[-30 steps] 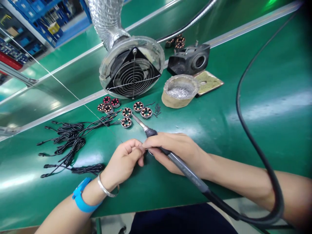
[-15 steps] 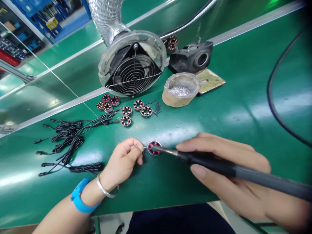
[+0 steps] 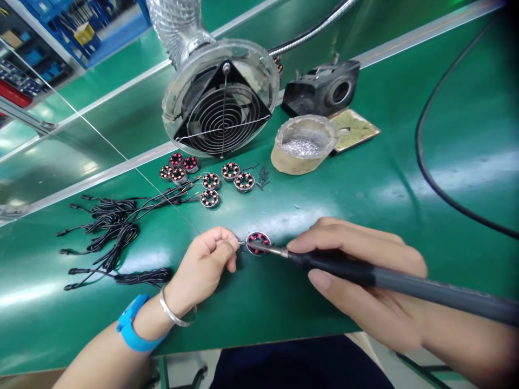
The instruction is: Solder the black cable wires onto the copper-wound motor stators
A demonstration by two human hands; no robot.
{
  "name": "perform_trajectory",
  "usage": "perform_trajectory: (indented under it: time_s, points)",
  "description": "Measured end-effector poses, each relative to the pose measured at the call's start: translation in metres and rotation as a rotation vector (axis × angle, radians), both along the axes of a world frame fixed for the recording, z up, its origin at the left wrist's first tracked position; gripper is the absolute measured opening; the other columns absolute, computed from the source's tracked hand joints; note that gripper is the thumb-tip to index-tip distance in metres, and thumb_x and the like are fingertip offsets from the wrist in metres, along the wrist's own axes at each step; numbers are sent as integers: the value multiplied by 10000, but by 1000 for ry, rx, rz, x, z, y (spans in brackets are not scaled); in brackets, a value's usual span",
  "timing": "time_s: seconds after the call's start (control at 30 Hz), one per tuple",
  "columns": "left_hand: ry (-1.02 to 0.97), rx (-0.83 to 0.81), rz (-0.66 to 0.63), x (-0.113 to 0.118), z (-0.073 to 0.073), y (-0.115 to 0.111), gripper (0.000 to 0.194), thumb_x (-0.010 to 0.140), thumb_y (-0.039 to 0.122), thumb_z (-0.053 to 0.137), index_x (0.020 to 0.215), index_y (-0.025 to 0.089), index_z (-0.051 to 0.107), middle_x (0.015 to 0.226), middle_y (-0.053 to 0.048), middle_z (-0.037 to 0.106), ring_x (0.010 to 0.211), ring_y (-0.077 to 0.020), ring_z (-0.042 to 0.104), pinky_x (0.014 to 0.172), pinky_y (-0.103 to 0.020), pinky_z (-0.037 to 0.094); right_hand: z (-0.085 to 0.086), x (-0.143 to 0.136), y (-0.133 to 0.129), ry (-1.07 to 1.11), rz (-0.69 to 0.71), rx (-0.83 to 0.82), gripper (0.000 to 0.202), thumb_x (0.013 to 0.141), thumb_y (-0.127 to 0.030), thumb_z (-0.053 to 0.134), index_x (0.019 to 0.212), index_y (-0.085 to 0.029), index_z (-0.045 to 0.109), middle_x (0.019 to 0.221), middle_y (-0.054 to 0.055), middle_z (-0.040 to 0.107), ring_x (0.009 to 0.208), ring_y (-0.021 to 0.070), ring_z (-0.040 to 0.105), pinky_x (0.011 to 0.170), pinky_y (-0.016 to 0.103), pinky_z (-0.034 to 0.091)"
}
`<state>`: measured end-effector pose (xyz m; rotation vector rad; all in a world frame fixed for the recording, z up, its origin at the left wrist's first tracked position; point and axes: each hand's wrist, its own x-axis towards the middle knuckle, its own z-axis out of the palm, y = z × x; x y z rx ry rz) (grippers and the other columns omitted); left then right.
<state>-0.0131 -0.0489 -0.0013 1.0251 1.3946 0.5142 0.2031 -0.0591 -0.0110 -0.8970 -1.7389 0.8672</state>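
A small round motor stator (image 3: 257,236) with red windings and a silvery rim lies on the green bench in front of me. My left hand (image 3: 208,265) is closed in a pinch just left of it, holding a thin wire (image 3: 241,243) at the stator's edge. In my right hand (image 3: 389,324) is a soldering iron (image 3: 336,267), gripped like a pen. Its tip reaches across the stator to the left rim, close to the wire; whether they touch I cannot tell. Several other stators (image 3: 210,181) stand further back, some with copper-coloured windings.
Bundles of black cable (image 3: 121,221) lie at the left. A round fume extractor fan (image 3: 223,124) stands behind, beside a pot of silvery solder bits (image 3: 300,162), a yellowish sponge tray (image 3: 360,129) and a black iron holder (image 3: 320,89). A black cord (image 3: 421,156) loops at the right.
The soldering iron and my right hand have shifted left, bringing the tip to the stator's left rim. My left hand has stayed about where it was. The black cord has swung left.
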Motion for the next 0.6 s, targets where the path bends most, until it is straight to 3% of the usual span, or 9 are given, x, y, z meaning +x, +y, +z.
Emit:
perform_trajectory:
  time_s: [0.6]
  points:
    - [77, 81, -60, 1, 0, 0, 194, 875, 294, 495, 722, 176, 504, 533, 67, 494, 470, -63, 312, 481, -195, 270, -4, -2, 2, 64, 21, 141, 299, 733, -62, 499, 978, -162, 638, 662, 11, 575, 522, 108, 505, 462, 253, 429]
